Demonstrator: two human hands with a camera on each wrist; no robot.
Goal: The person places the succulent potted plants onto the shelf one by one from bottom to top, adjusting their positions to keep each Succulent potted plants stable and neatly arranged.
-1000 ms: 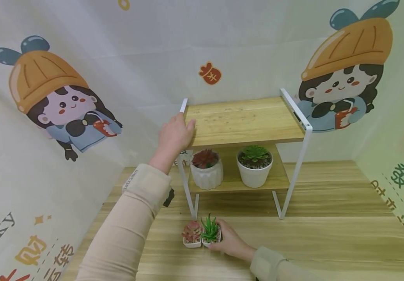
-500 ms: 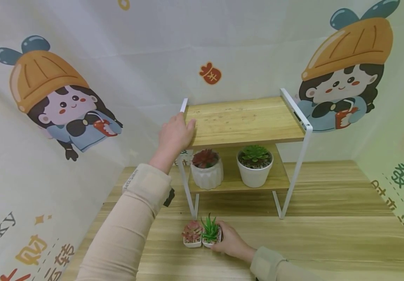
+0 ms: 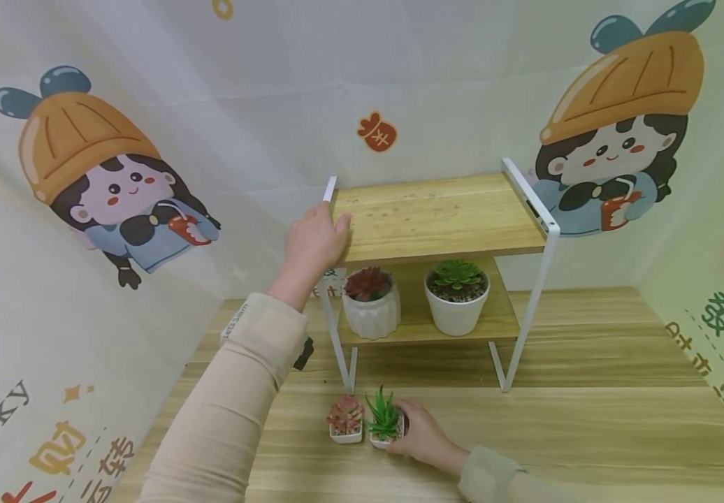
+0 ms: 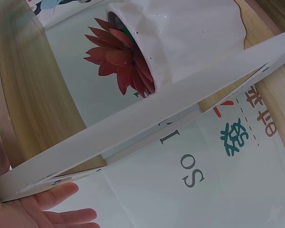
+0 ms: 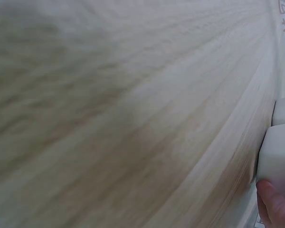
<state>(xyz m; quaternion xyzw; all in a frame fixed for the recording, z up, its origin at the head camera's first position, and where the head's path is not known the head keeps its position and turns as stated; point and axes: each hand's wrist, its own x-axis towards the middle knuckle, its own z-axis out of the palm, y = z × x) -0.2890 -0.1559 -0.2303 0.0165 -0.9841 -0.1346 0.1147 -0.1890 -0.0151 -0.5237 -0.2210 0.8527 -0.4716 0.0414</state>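
My left hand (image 3: 316,239) holds the upper left corner of a two-tier shelf (image 3: 444,216) with white metal sides. In the left wrist view its fingers (image 4: 57,195) extend outside the white frame. My right hand (image 3: 423,432) grips a small potted succulent (image 3: 385,419) with spiky green leaves, on the table before the shelf. A small pink succulent (image 3: 346,419) in a white square pot stands just left of it, a narrow gap between them. From the right wrist, a white pot (image 5: 275,154) shows with fingertips (image 5: 271,202) against it.
On the shelf's lower board stand a red succulent in a ribbed white pot (image 3: 371,311) and a green succulent in a smooth white pot (image 3: 456,307). Printed curtains (image 3: 261,126) surround the wooden table (image 3: 588,426) at the back and sides.
My right hand has shifted the green succulent slightly right, opening a gap to the pink one. The left hand stays on the shelf corner.
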